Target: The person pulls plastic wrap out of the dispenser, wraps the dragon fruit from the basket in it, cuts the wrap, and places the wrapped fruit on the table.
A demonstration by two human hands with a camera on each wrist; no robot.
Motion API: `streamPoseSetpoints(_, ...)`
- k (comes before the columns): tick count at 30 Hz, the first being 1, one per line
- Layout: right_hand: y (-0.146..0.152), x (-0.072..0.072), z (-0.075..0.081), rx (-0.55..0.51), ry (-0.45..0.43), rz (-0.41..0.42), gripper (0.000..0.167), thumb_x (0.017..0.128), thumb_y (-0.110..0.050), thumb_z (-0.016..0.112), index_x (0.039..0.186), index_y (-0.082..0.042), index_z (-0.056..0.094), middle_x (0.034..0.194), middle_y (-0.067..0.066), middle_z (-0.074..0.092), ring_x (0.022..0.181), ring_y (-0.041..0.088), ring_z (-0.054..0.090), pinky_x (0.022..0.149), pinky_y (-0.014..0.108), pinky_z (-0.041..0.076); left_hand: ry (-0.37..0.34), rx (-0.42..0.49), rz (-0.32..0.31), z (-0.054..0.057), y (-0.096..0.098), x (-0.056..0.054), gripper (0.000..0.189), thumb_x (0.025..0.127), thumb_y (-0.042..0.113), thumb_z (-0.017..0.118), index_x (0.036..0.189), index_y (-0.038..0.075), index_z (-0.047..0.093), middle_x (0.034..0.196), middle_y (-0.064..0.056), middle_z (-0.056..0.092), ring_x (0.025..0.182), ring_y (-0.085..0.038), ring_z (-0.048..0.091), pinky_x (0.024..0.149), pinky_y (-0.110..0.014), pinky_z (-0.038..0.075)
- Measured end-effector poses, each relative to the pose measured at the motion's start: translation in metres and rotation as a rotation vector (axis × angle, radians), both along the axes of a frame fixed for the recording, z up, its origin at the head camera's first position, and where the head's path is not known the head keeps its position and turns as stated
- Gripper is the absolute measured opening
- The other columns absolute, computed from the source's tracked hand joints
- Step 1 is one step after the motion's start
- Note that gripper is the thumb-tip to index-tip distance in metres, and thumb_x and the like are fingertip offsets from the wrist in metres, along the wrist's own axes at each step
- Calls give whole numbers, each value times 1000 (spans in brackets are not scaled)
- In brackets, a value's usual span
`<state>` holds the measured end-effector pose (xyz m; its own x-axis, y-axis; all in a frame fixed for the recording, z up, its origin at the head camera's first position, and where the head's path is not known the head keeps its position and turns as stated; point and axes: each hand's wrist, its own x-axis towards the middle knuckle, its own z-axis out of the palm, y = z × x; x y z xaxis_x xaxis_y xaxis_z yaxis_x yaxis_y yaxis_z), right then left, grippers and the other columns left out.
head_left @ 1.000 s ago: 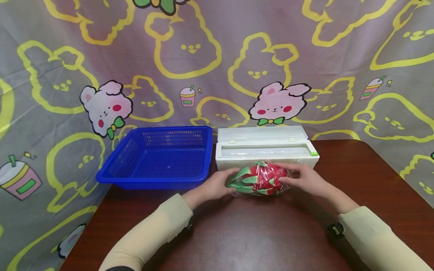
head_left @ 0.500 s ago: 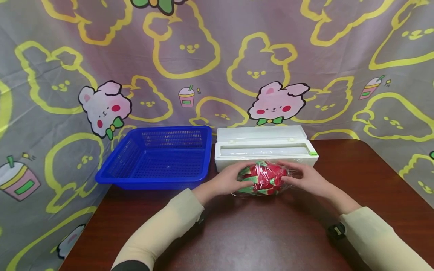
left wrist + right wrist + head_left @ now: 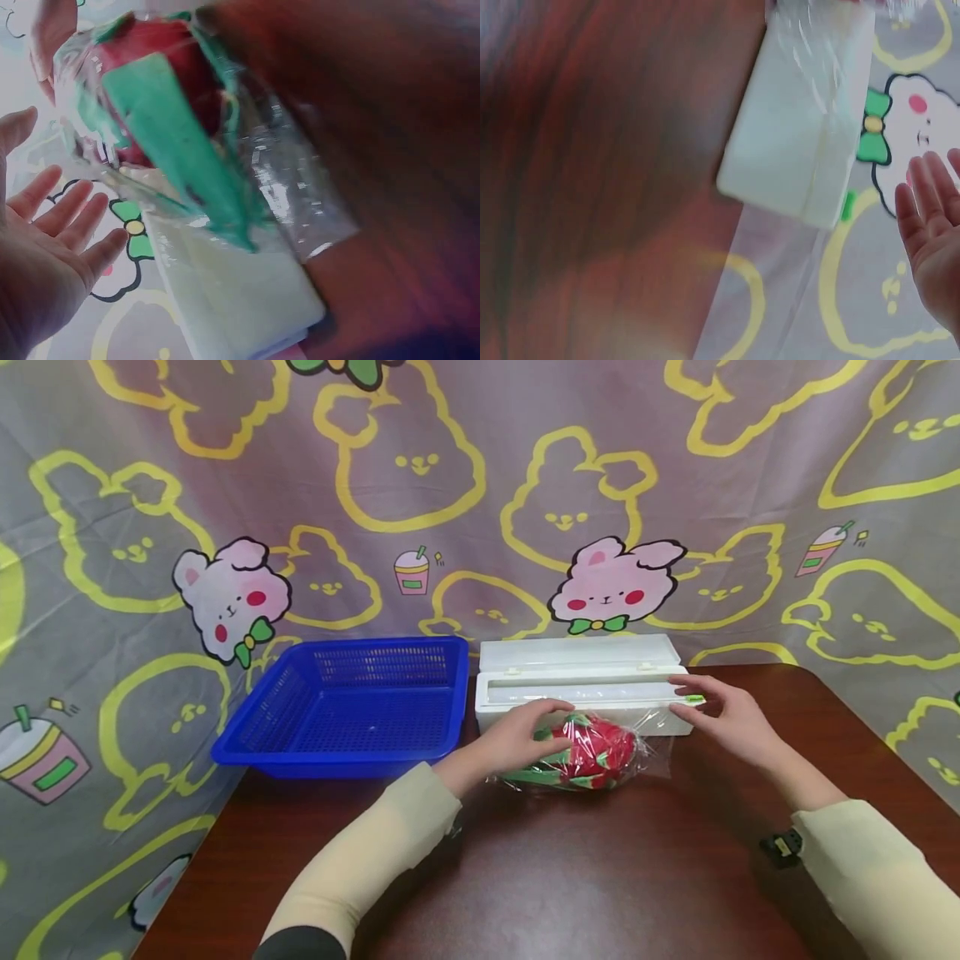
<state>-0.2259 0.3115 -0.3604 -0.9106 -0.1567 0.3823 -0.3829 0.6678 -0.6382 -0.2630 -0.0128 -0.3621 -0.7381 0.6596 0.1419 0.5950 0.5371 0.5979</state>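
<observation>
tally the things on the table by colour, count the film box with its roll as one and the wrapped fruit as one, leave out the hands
Blue: 1 (perforated plastic basket)
White: 1 (cling film dispenser box)
Red and green: 1 (dragon fruit in clear film)
Total: 3

We see the left hand (image 3: pixel 513 743) hiding part of the fruit (image 3: pixel 596 753); in the right wrist view, the edge crops the right hand (image 3: pixel 939 259) and the table (image 3: pixel 592 165) blurs.
</observation>
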Motion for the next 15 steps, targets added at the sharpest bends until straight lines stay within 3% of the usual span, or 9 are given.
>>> streamPoseSetpoints(3, 9, -4, 4, 15, 15, -63, 47, 91, -17, 71, 132, -1, 55, 118, 25, 60, 82, -11, 51, 66, 8, 43, -10, 21, 13, 7, 5, -4, 51, 92, 38, 67, 136, 18, 54, 138, 1, 54, 130, -15, 45, 106, -34, 36)
streamPoseSetpoints(7, 19, -11, 6, 34, -1, -128, 50, 92, -23, 69, 133, 0, 53, 120, 25, 58, 91, 19, 63, 68, 6, 40, 4, 39, 4, 14, 13, -14, 47, 92, 37, 66, 134, 17, 57, 137, 1, 54, 129, -13, 45, 106, -31, 36)
streamPoseSetpoints(10, 23, -16, 6, 49, -50, -151, 55, 93, -29, 68, 136, 0, 50, 124, 27, 55, 101, 43, 59, 78, 23, 48, 20, 27, -14, 19, 19, -23, 46, 92, 39, 67, 132, 19, 58, 137, 3, 55, 129, -12, 45, 105, -30, 36)
streamPoseSetpoints(13, 25, -22, 2, 58, -96, -146, 62, 92, -32, 68, 139, 1, 45, 128, 30, 52, 109, 47, 54, 86, 50, 48, 20, 12, -36, 24, 24, -33, 46, 91, 37, 68, 132, 19, 59, 137, 2, 54, 130, -14, 45, 106, -31, 36)
streamPoseSetpoints(15, 27, -25, -2, 61, -122, -136, 67, 91, -33, 69, 141, 2, 42, 130, 32, 50, 111, 49, 52, 88, 61, 43, 13, 2, -56, 26, 27, -39, 46, 91, 35, 69, 132, 18, 59, 138, 1, 54, 130, -14, 44, 107, -32, 35)
